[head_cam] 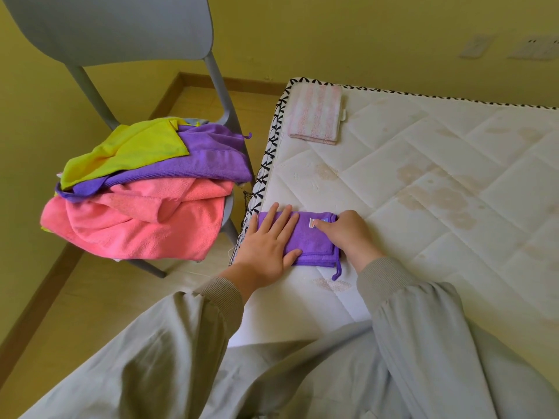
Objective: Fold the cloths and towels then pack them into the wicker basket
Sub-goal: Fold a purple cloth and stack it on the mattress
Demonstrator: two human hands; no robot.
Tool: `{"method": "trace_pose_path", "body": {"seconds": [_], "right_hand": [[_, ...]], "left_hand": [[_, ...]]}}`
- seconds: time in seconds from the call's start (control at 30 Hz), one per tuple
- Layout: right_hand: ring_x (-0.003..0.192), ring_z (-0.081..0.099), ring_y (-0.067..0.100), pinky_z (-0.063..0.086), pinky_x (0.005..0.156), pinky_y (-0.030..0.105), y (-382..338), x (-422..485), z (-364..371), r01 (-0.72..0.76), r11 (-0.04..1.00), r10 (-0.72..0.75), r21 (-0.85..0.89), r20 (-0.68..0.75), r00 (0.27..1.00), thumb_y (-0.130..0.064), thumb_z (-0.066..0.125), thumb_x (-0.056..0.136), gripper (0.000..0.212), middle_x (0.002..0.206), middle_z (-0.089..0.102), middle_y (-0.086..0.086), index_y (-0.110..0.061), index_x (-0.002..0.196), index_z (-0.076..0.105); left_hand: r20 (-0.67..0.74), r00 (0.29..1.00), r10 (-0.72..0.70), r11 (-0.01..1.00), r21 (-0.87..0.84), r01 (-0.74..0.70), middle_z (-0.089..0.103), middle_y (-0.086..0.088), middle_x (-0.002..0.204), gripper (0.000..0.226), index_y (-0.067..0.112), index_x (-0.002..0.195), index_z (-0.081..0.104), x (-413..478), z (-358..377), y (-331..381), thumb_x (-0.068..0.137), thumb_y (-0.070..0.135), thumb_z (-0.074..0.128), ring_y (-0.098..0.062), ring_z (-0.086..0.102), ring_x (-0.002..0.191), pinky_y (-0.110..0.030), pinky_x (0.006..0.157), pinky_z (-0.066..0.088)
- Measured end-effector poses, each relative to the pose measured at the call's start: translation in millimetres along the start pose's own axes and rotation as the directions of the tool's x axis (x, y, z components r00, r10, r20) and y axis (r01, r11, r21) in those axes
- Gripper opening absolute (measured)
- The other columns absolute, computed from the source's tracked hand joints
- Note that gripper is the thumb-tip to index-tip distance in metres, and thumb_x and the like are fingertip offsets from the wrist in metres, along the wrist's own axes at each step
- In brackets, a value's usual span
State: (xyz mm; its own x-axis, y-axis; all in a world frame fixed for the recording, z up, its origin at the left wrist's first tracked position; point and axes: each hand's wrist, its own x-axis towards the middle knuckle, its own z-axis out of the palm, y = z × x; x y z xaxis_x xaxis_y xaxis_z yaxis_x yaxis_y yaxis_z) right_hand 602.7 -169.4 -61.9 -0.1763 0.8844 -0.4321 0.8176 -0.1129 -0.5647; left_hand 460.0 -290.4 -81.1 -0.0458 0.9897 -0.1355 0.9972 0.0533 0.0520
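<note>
Purple cloth (311,243) lies under left hand (269,240), right hand (348,234) touching its edge.

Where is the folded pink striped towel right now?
In the head view, the pink striped towel lies at the far left corner of the mattress, beyond the purple cloth and to the right of the chair.

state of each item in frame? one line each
small purple cloth: folded, flat on mattress
left hand: flat, pressing on it
right hand: fingers curled at its right edge, grip unclear
striped pink towel: folded, at mattress corner
yellow cloth: unfolded, atop chair pile
large purple towel: unfolded, mid-pile
coral towel: unfolded, bottom of pile
</note>
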Motion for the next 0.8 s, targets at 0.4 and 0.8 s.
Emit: {"method": "trace_pose_path", "body": {"seconds": [0.4,0.8], "right_hand": [[0.058,0.039,0.017,0.029,0.051,0.025,-46.3,-29.7,-48.7,0.394,0.887,-0.277,0.243,-0.402,0.873,-0.019,0.069,0.079,0.028,0.057,0.042,-0.004,-0.013,0.064,0.045],[0.093,0.056,0.025,0.045,0.068,0.033,-17.8,-43.9,18.8,0.637,0.449,-0.738,-0.626,0.141,0.66,-0.02,0.078,0.066,0.03,0.095,0.058,0.005,-0.011,0.089,0.061]], "left_hand": [[-0.091,0.994,-0.062,0.975,-0.22,0.041,0.002,-0.002,0.16,0.084,0.013,0.152,0.012,-12.2,-19.9,-10.7,0.083,0.061,0.005,-0.019,-0.003,0.148,-0.041,0.117,0.0],[0.402,0.709,-0.579,-0.139,-0.906,0.4,0.064,-0.012,0.072,0.028,-0.001,0.104,0.061,-15.2,-28.0,-24.4,0.09,-0.004,0.037,-0.019,0.057,0.057,-0.021,0.05,0.045]]}}
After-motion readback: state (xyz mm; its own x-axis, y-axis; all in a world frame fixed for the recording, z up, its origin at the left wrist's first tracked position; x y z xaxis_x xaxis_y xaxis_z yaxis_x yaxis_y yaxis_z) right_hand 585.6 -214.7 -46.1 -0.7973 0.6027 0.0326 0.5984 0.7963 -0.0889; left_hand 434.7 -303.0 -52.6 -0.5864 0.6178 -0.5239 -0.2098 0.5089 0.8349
